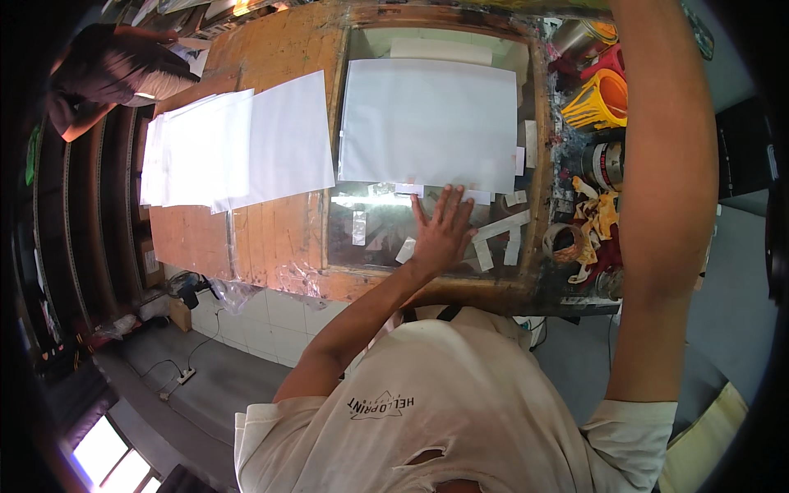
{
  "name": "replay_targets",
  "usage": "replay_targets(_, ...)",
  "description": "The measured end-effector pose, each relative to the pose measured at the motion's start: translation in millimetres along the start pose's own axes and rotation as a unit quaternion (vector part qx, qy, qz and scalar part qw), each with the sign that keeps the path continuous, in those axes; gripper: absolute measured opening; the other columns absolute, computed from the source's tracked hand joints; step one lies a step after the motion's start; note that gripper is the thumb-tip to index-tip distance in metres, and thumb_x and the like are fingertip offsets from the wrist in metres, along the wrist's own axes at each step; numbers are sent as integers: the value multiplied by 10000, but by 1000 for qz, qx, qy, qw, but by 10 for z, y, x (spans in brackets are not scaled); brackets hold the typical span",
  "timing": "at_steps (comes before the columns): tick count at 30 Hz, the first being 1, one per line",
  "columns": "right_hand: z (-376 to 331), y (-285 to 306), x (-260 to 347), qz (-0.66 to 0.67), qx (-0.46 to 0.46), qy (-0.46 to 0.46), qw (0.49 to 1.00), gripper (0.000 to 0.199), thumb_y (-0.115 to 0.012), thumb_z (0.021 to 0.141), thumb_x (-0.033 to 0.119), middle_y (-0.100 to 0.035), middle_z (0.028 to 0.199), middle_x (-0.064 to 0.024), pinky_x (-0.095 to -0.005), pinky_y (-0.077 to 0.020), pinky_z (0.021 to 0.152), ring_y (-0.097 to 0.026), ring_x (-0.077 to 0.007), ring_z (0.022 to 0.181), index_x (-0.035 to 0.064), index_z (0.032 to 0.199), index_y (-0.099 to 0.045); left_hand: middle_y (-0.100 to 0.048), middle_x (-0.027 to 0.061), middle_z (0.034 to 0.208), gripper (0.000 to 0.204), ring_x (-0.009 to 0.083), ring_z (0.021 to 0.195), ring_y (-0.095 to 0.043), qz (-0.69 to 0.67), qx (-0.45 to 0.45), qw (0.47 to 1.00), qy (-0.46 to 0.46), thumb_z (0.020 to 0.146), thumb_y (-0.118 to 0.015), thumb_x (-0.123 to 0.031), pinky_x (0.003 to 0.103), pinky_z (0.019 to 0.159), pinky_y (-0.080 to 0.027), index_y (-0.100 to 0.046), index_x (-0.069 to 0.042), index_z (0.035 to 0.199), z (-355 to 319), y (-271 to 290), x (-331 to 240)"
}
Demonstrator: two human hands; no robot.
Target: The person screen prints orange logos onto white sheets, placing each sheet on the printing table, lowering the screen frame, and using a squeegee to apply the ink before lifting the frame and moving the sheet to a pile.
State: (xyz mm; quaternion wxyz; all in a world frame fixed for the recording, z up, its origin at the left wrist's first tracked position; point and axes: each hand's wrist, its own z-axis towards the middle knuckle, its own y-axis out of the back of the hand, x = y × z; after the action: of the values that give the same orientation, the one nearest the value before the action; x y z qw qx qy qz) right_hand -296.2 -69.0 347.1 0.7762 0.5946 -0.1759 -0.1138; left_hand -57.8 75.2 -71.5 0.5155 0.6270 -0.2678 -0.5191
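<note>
My left hand (444, 226) lies flat with its fingers spread on a glass panel (370, 230) set into a wooden worktable (279, 238). Its fingertips touch the lower edge of a large white translucent sheet (427, 123) that lies on the glass, close to small strips of tape (408, 189) along that edge. It holds nothing. My right arm (666, 189) stretches up along the right side and leaves the frame at the top, so the hand itself is hidden.
Several overlapping white sheets (238, 148) lie on the wood at the left. Loose tape strips (501, 234) sit on the glass, with a tape roll (563, 242), a can (604, 160), rags and yellow plastic items (608, 99) at the right. Another person (115, 70) stands at the far left.
</note>
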Motion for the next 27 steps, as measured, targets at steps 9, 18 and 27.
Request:
replay_targets(9, -880, -591, -22, 58, -54, 27, 996, 343, -547, 1047, 424, -636, 794, -100, -385, -483, 736, -585, -188, 718, 107, 1104, -664, -523, 168, 1534, 559, 284, 1478, -430, -412, -186, 880, 148, 1069, -551, -377, 530, 1242, -256, -497, -39, 1511, 196, 1505, 287)
replay_targets(18, -2426, -2614, 179, -3, 17, 44, 999, 668, -688, 876, 72, -580, 975, -115, -471, -359, 841, -563, -287, 965, 131, 1516, -504, -567, 72, 1319, 500, 237, 1379, -476, -802, -68, 395, 443, 1003, -639, -535, 595, 1140, -316, -525, -176, 1332, -302, 1314, 321)
replay_targets(27, -2580, -3043, 133, 38, 67, 38, 996, 767, -702, 831, 3, -570, 953, -102, -500, -356, 875, -562, -275, 959, 163, 1548, -479, -542, 84, 1367, 439, 258, 1495, -372, -767, -77, 394, 501, 1039, -547, -544, 716, 1210, -33, -551, -126, 1174, -412, 709, 484)
